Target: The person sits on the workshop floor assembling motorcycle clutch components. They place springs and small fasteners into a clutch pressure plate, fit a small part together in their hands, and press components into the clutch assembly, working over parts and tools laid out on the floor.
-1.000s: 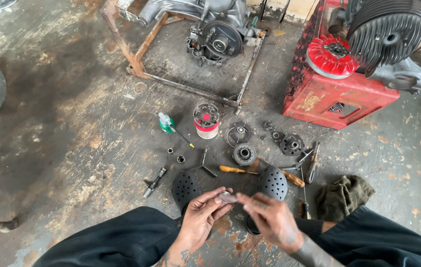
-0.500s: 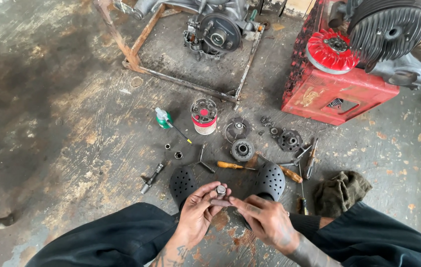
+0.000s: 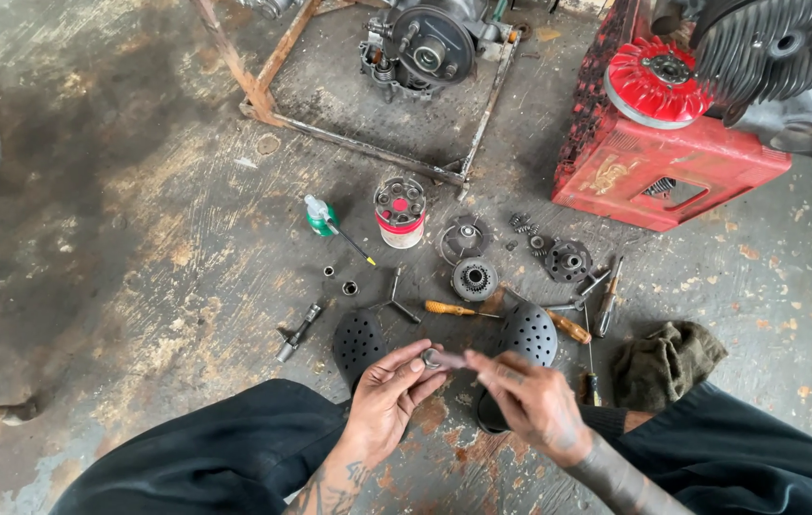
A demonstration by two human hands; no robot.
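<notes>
Head view, only one. Left hand (image 3: 389, 393) at 6 o'clock, palm up, fingers curled and pinching a small round metal part (image 3: 432, 359) at its fingertips. Right hand (image 3: 530, 401) just right of it, thumb and forefinger pressed together on a thin blurred piece that meets the metal part; cannot tell what it is. The part sits between both hands, above the knees, over black perforated sandals (image 3: 528, 334).

Concrete floor (image 3: 139, 238) stained, rusty. At 12 of the hands: orange-handled screwdriver (image 3: 451, 308), round geared clutch piece (image 3: 474, 278), red-and-white tin (image 3: 400, 212) filled with small parts. At 11: green oil bottle (image 3: 320, 216), two small nuts (image 3: 340, 279), T-shaped wrench (image 3: 394, 299). At 9: socket extension (image 3: 297, 332). At 1: dark hub (image 3: 568, 259), springs, more screwdrivers. At 3: dark green rag (image 3: 666, 362). Far 12: engine block (image 3: 425, 48) in a rusty frame. Far 2: red crate (image 3: 664, 162) with a red finned flywheel (image 3: 659, 81) on top, finned cylinder beside.
</notes>
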